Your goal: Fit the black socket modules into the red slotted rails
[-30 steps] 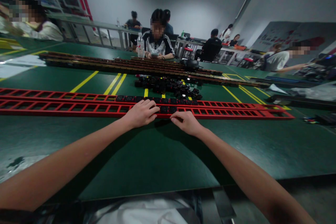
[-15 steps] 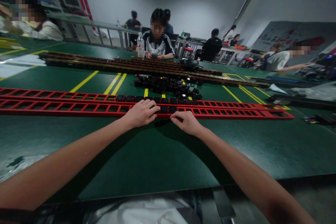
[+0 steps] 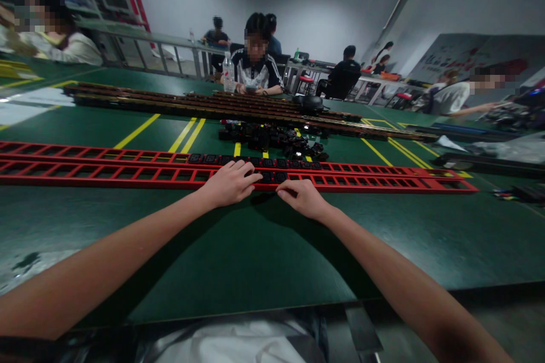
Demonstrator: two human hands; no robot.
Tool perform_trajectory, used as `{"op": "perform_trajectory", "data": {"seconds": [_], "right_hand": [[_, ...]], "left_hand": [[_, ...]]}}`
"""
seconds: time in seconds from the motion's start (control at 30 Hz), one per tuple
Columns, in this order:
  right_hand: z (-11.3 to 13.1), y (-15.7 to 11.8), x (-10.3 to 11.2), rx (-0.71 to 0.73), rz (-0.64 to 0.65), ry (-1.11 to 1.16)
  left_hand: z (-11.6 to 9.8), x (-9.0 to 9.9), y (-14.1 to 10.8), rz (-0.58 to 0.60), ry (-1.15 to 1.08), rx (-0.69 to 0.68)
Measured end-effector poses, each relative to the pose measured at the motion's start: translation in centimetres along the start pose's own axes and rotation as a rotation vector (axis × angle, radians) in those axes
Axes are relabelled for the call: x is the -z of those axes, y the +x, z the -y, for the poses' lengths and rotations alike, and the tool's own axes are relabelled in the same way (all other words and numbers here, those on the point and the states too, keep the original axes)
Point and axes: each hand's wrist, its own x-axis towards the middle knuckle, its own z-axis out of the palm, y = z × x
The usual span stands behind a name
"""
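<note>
Two long red slotted frames [image 3: 366,181] lie side by side across the green table. Square black pieces [image 3: 279,176] sit in the middle slots of both. My left hand [image 3: 230,182] rests over the nearer frame, its fingers bent and somewhat apart on the black pieces; nothing shows in its grasp. At that frame's near edge, my right hand [image 3: 303,197] has thumb and index finger pinched together. Whatever may be between those fingertips is too small to make out. Part of the nearer frame and its pieces is hidden under my left hand.
Beyond the frames lies a heap of small black parts [image 3: 268,139], with a stack of long dark rails [image 3: 179,101] behind it. A water bottle [image 3: 229,74] stands near a seated person [image 3: 258,65] across the table. Clear plastic [image 3: 511,150] lies to the right.
My left hand's fingertips have shifted very slightly to the right over the black pieces. The right hand keeps its pinch in the same place.
</note>
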Motion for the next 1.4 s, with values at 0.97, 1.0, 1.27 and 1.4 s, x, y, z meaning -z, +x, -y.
{"op": "perform_trajectory", "data": {"seconds": [0.97, 1.0, 1.27, 1.4], "right_hand": [[0.06, -0.08, 0.0, 0.004, 0.001, 0.004], [0.05, -0.08, -0.02, 0.006, -0.002, 0.005], [0.15, 0.02, 0.09, -0.008, 0.007, 0.006], [0.12, 0.01, 0.06, -0.005, 0.013, 0.013]], "left_hand": [[-0.06, 0.11, 0.04, 0.024, -0.019, 0.022], [-0.05, 0.11, 0.04, 0.025, -0.019, 0.023], [-0.04, 0.11, -0.01, 0.024, -0.016, 0.024], [-0.07, 0.13, -0.01, 0.023, -0.016, 0.028]]}}
